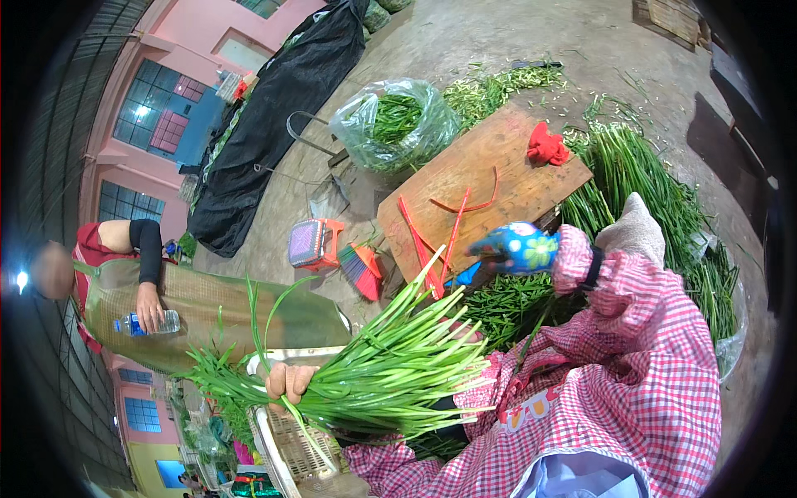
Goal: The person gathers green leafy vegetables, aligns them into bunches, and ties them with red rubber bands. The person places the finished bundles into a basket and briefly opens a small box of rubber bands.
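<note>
My left hand [291, 383] grips a thick bundle of garlic chives [398, 367]. The pale cut ends fan towards my body, and the leafy tips hang over a white plastic crate [274, 448]. My right hand [520, 248], in a blue flowered glove, reaches over the near edge of a wooden board [461, 180]. Its fingers look parted and nothing shows between them. Close to the fingertips lie a scrap of blue material [466, 274] and red tying strips [461, 227]. A crumpled red bunch [548, 144] rests at the board's far corner.
More chives [635, 168] are heaped beside the board. A clear plastic bag [398, 124] of greens stands behind it, near trimmings [492, 87]. A red stool [317, 243] and a broom [364, 267] are close by. A person [143, 280] in an apron holds a bottle [147, 322].
</note>
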Demonstrator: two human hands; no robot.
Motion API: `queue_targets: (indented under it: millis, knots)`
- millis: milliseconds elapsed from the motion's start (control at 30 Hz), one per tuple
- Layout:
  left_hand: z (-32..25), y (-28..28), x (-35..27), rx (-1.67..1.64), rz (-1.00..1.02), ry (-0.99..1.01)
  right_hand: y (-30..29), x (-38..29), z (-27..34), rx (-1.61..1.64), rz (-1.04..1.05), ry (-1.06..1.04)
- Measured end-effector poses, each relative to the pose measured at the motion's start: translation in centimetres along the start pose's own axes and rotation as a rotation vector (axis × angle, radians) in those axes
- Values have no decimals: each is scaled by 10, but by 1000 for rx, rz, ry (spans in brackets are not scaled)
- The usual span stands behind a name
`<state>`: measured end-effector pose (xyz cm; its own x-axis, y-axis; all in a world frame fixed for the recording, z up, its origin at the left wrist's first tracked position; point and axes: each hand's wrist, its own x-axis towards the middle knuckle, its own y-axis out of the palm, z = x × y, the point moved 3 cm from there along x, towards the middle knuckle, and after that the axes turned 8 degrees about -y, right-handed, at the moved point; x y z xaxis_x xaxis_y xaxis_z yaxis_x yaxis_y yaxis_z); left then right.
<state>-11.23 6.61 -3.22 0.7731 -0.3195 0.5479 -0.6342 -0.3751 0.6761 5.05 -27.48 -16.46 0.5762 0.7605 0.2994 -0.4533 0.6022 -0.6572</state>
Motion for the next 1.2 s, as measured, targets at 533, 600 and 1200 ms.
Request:
queue_targets:
  millis: [533,600,1200]
  knots:
    - [-3,42,28,129,300,-36,86,-14,-66,-79,445,-16]
    - [-21,41,25,185,310,28,80,-44,-83,-366,767,56]
    - [-6,63,-14,335,8,189,15,76,12,-224,275,-42]
